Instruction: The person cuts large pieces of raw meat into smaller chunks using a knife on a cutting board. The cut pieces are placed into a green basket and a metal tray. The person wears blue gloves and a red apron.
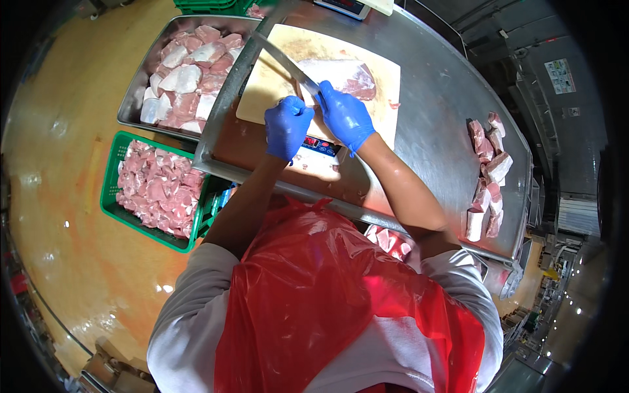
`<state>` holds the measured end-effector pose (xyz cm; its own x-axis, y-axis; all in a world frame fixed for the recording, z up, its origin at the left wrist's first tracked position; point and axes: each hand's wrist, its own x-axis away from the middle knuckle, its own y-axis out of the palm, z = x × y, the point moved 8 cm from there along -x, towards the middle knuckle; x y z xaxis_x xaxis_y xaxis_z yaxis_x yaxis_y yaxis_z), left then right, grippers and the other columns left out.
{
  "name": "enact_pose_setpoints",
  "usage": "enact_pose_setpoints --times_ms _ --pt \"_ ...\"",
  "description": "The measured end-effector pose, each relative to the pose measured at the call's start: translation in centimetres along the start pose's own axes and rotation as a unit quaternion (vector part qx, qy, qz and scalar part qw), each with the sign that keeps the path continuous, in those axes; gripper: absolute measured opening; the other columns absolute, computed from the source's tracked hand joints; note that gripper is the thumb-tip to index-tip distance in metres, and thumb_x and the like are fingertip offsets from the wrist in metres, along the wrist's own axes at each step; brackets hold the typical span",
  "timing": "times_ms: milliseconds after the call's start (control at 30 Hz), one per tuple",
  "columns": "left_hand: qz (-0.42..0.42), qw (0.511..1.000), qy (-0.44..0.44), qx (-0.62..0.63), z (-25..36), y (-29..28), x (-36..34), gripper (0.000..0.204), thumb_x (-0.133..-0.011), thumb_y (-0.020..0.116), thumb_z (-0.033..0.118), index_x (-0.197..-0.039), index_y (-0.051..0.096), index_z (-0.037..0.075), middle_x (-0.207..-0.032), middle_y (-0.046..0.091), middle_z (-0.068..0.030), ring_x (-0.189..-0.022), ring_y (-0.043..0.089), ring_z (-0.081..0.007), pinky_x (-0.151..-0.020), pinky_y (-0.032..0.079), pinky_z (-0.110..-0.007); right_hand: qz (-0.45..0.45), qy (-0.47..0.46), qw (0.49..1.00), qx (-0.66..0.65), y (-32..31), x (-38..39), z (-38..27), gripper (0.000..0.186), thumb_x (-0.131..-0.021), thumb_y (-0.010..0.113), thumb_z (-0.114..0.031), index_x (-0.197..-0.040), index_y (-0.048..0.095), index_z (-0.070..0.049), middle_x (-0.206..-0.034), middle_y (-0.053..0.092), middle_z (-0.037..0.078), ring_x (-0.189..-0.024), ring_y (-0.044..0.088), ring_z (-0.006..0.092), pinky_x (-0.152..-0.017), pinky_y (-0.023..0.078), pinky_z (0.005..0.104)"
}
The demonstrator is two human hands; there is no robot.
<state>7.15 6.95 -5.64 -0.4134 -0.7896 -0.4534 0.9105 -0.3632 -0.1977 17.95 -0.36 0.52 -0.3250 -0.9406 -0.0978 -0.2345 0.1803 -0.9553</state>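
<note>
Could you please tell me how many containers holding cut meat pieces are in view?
2. A steel tray sits at the upper left beside the table, and a green crate stands on the floor below it. Another green crate edge at the top may hold more; its contents are hidden.

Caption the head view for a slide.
Blue-gloved right hand holds long steel knife at pink meat slab on pale cutting board.
</note>
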Motion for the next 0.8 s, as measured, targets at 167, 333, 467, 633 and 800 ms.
enact_pose_setpoints --times_ms 167,333,467,633,800 --pt "0.026 0.994 0.012 -0.103 0.3 -3.6 -0.3 0.007 -0.08 0.07 0.002 -0.075 0.065 0.001 -0.069 0.066 -0.0136 -0.062 0.065 -0.0169 -0.059 0.051 -0.035 -0.111 0.002 0.992 0.06 -0.3 9.7 6.4 0.023 -0.097 0.051 -0.019 -0.117 0.046 -0.009 -0.087 0.067 0.024 -0.078 0.066 0.0465 -0.065 0.051 0.0549" --pt "0.108 0.988 -0.084 -0.078 -1.7 -8.3 -1.0 0.011 -0.081 0.071 0.01 -0.083 0.064 0.001 -0.074 0.065 -0.0149 -0.066 0.065 -0.0317 -0.065 0.052 -0.04 -0.206 0.049 0.97 0.123 -4.6 17.8 11.3 0.022 -0.095 0.055 -0.017 -0.115 0.047 -0.01 -0.086 0.067 0.024 -0.075 0.065 0.0464 -0.063 0.05 0.0552" --pt "-0.015 0.999 0.025 -0.017 -0.2 -1.7 -1.1 0.024 -0.079 0.076 0.015 -0.091 0.062 -0.001 -0.076 0.064 -0.0148 -0.068 0.065 -0.0274 -0.063 0.052 -0.039 -0.067 0.09 0.992 0.064 -6.5 17.4 10.9 0.02 -0.097 0.059 -0.013 -0.113 0.051 -0.004 -0.086 0.067 0.025 -0.076 0.065 0.0474 -0.061 0.049 0.0536" --pt "-0.008 0.992 0.024 -0.126 1.0 2.0 -3.2 0.027 -0.074 0.079 0.013 -0.089 0.059 0.001 -0.075 0.063 -0.0172 -0.066 0.064 -0.0316 -0.065 0.053 -0.04 0.082 0.121 0.988 -0.054 -4.3 13.6 5.8 0.019 -0.098 0.061 -0.012 -0.111 0.053 -0.001 -0.089 0.068 0.026 -0.08 0.064 0.0483 -0.062 0.05 0.0522" --pt "-0.039 0.993 -0.091 -0.066 -0.5 1.1 -1.6 0.023 -0.073 0.078 0.017 -0.082 0.063 0.003 -0.075 0.065 -0.0159 -0.072 0.067 -0.0338 -0.067 0.054 -0.042 0.101 0.103 0.981 -0.126 -2.3 9.4 3.2 0.019 -0.1 0.057 -0.017 -0.11 0.051 -0.001 -0.092 0.068 0.027 -0.085 0.064 0.0491 -0.068 0.05 0.0537"
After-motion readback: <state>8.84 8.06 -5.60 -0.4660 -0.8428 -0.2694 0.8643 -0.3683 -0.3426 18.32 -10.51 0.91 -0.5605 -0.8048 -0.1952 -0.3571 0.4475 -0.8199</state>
